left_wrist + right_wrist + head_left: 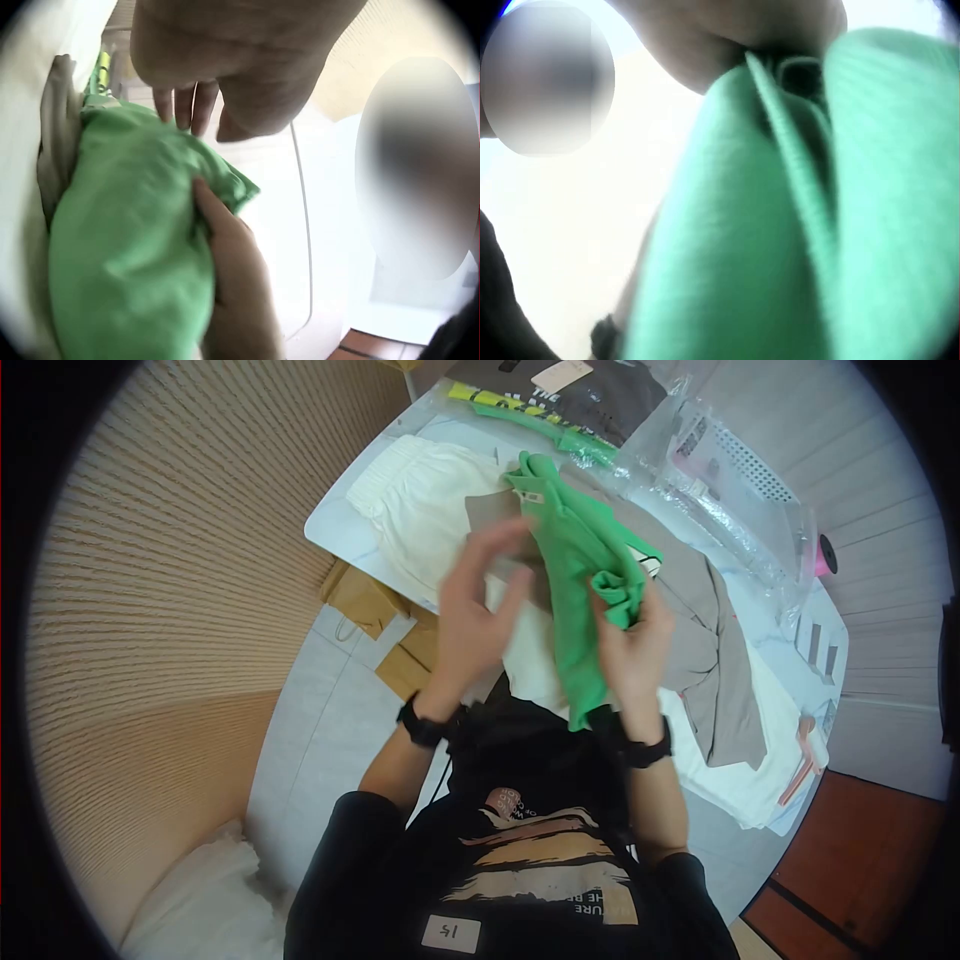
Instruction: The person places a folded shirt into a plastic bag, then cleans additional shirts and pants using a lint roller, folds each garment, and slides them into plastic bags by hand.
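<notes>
A green garment (pixel 575 580), folded lengthwise with a small white label near its far end, hangs over the table in the head view. My right hand (pixel 638 645) grips its right side, with a bunched fold between thumb and fingers. Blurred in the head view, my left hand (pixel 480 610) is left of the garment, thumb spread from the fingers, holding nothing. In the left wrist view the fingers (pixel 184 109) of that hand are close above the green cloth (pixel 135 225). Green cloth (pixel 727 225) fills much of the right wrist view and hides the right fingertips.
White shorts (pixel 420 500) with an elastic waist and a grey garment (pixel 715 660) lie on the white table (pixel 330 525). Clear plastic packaging (pixel 700 500) and a perforated white basket (pixel 750 465) stand at the far right. A lint roller (pixel 805 760) lies near the right edge. Cardboard boxes (pixel 365 605) are below left.
</notes>
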